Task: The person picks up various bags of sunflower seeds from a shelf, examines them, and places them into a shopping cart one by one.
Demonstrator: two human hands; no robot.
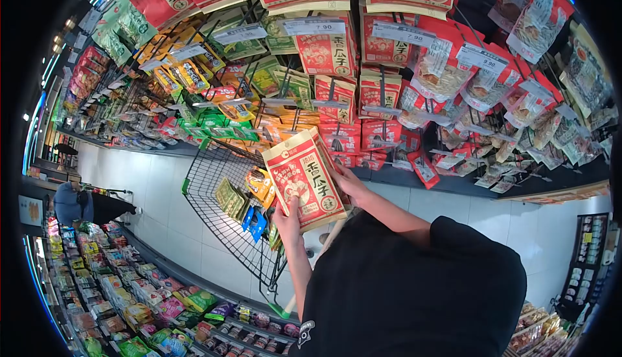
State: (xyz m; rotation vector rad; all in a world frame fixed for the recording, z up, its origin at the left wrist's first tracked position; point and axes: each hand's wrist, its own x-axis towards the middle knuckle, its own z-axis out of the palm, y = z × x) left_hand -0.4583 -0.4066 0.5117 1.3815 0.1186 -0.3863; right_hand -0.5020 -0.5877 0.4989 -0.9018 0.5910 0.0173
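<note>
A red and cream snack packet (304, 179) with large dark characters is held up over the near side of a wire shopping cart (214, 162). My left hand (288, 219) grips its lower left edge, the thumb lying on the front. At the packet's right edge is my right hand (350, 183), its fingers partly hidden behind; a second red packet edge shows there. Inside the cart lie an orange packet (260, 186), a blue packet (254, 224) and a green packet (230, 198).
Racks of hanging packets (327, 46) with price tags fill the top. Lower shelves of bagged snacks (136, 292) run along the bottom left. A person (74, 203) stands in the aisle at the far left, beside another cart. Pale floor tiles (162, 195) lie around the cart.
</note>
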